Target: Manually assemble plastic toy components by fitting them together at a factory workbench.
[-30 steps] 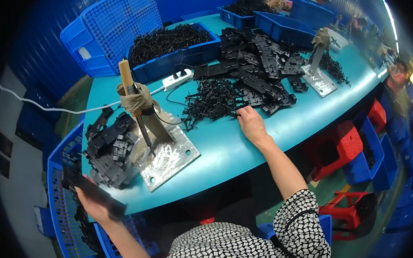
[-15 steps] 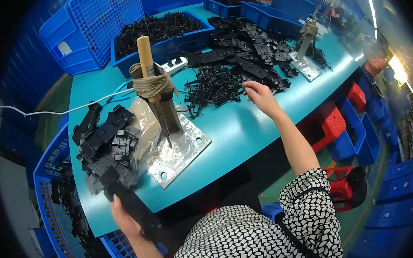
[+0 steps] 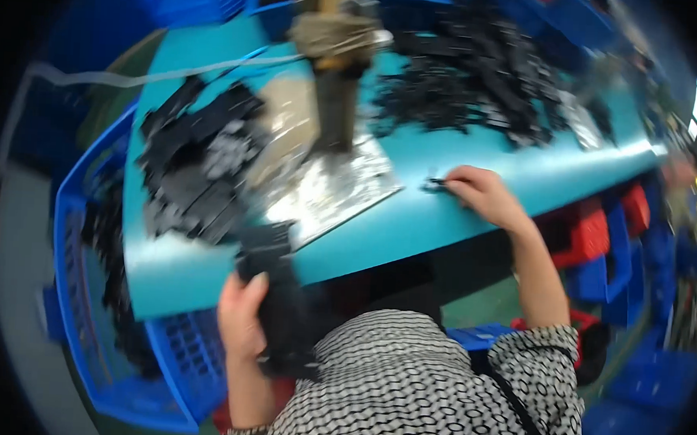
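My left hand (image 3: pixel 241 313) grips a long black plastic piece (image 3: pixel 275 296) at the near edge of the teal table (image 3: pixel 443 214), just below a heap of similar black parts (image 3: pixel 197 166). My right hand (image 3: pixel 482 194) rests on the tabletop to the right and pinches a small black part (image 3: pixel 435 183) at its fingertips. Between the hands stands a metal base plate (image 3: pixel 330 191) with an upright post (image 3: pixel 337 99) wrapped in tan tape. The picture is blurred by motion.
A blue crate (image 3: pixel 96 299) with black parts sits low at the left of the table. A large pile of black parts (image 3: pixel 482 75) covers the far side. Red stools (image 3: pixel 592 230) and blue bins (image 3: pixel 662 250) stand on the floor at right. A white cable (image 3: pixel 135 76) crosses the far left.
The view has dropped closer to the table. My right hand pulled back from the far pile to the near tabletop with a small part. My left hand raised the black piece to the table edge.
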A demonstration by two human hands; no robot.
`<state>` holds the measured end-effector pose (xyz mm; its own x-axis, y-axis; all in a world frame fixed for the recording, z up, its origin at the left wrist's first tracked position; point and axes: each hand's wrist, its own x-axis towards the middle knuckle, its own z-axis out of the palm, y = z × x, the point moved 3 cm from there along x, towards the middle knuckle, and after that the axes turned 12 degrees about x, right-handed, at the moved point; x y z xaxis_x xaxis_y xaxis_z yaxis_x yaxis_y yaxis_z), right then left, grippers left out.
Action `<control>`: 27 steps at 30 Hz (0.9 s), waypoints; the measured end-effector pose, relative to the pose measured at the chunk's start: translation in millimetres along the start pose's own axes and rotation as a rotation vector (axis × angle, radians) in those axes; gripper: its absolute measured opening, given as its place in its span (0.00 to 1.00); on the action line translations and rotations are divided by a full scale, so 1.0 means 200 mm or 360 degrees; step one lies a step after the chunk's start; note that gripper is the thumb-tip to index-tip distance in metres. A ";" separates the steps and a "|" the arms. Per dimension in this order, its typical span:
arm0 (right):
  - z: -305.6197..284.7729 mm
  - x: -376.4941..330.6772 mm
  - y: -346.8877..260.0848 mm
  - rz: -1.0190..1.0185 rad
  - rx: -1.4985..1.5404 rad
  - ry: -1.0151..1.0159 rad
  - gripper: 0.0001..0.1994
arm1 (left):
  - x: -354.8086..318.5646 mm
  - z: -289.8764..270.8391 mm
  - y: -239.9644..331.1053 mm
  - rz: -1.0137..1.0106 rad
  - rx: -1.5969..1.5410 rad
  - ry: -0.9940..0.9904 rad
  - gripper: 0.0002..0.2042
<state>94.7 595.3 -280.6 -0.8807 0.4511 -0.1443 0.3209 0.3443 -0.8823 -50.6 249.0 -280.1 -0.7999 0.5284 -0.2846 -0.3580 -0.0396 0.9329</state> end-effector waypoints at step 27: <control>0.67 -0.49 -0.19 -0.0233 0.1358 -0.0500 0.09 | -0.08 0.23 -0.17 0.0262 -0.0932 0.0223 0.10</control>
<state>121.8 429.1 -293.4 -0.9865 0.1635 -0.0103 -0.0568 -0.4000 -0.9147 -2.8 280.5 -296.6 -0.9085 0.3610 -0.2107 -0.3975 -0.5903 0.7026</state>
